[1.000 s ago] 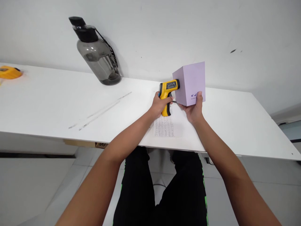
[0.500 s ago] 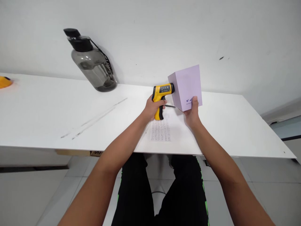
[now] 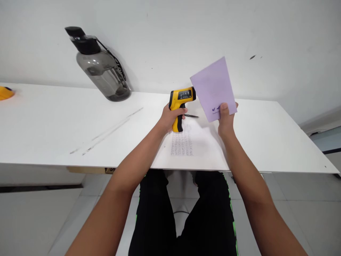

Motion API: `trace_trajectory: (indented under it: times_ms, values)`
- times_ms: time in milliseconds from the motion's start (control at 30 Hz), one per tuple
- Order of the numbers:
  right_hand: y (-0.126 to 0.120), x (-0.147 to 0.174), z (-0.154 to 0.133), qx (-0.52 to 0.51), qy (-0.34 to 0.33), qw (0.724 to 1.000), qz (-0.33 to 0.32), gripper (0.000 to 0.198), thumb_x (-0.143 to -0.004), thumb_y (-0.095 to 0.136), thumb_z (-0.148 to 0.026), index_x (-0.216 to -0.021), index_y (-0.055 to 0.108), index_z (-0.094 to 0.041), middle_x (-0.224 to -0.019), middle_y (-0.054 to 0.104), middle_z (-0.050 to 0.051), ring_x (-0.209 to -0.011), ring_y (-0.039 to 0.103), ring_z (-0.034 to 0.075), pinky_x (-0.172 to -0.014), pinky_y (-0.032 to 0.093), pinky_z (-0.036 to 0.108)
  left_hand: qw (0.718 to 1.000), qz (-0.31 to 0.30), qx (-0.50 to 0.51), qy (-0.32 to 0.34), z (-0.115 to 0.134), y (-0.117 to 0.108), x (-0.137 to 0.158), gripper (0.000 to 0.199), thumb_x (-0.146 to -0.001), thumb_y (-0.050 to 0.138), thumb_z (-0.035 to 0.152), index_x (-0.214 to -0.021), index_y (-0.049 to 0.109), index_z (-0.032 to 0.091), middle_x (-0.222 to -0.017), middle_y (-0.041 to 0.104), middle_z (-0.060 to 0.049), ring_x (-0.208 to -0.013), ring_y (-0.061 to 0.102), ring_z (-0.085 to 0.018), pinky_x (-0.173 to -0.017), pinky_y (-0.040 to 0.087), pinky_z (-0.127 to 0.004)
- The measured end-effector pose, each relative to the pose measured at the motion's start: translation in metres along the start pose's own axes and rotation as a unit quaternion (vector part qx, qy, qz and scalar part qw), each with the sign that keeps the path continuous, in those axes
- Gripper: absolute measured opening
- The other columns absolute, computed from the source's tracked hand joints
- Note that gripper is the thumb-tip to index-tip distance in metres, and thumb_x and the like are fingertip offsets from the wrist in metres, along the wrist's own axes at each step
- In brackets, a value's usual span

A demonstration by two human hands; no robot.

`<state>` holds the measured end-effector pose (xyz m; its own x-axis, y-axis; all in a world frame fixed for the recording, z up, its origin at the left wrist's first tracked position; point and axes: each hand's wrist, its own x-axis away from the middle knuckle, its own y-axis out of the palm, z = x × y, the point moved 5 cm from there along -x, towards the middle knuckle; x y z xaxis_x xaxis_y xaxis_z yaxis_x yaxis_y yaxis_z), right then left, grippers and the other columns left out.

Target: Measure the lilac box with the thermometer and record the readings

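Note:
My left hand [image 3: 170,116] is wrapped round the handle of a yellow and black infrared thermometer gun [image 3: 179,100], held upright above the table. Its black nose points right, close to the left edge of a lilac box [image 3: 215,88]; whether they touch I cannot tell. My right hand [image 3: 226,119] grips that box at its lower right corner, thumb on the front face near small dark print. The box is tilted and one broad face shows. Below the hands lies a sheet of paper with rows of handwriting [image 3: 182,144]. A dark pen [image 3: 191,116] lies behind the thermometer gun, partly hidden.
A grey see-through water bottle [image 3: 102,73] with a black lid stands at the back left against the wall [image 3: 165,42]. An orange-yellow object [image 3: 5,93] is cut off at the left edge. The white table [image 3: 48,124] carries dark streaks.
My right hand has turned and tilted the box, raising it slightly, so its left side face no longer shows. The thermometer gun has shifted slightly up and left in view.

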<state>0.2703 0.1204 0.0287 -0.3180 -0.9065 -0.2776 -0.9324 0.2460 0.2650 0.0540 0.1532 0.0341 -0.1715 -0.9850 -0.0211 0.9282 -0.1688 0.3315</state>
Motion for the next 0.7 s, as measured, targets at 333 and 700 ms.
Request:
trace_trajectory:
  times_ms: [333,700]
  values:
    - [-0.018,-0.010,-0.009,0.190,-0.225,0.955,0.025,0.079,-0.084,0.051,-0.081,-0.144,0.035,-0.031,-0.136,0.050,0.014,-0.123,0.060,0.032,-0.100,0.054,0.058,0.998,0.022,-0.039,0.051,0.007,-0.005,-0.003,0.031,-0.065,0.080,0.014,-0.084,0.057,0.021,-0.074,0.060,0.003,-0.055,0.060,-0.010,-0.055,0.053,-0.027]
    - [-0.048,-0.026,0.010,0.446,-0.195,0.869,0.086,0.088,-0.085,0.062,-0.068,-0.156,0.023,-0.033,-0.153,0.037,0.015,-0.136,0.048,0.035,-0.097,0.053,0.058,0.911,0.230,-0.277,0.202,0.010,-0.051,-0.017,0.035,-0.074,0.074,0.018,-0.099,0.052,0.027,-0.097,0.065,-0.002,-0.095,0.067,-0.022,-0.081,0.058,-0.035]
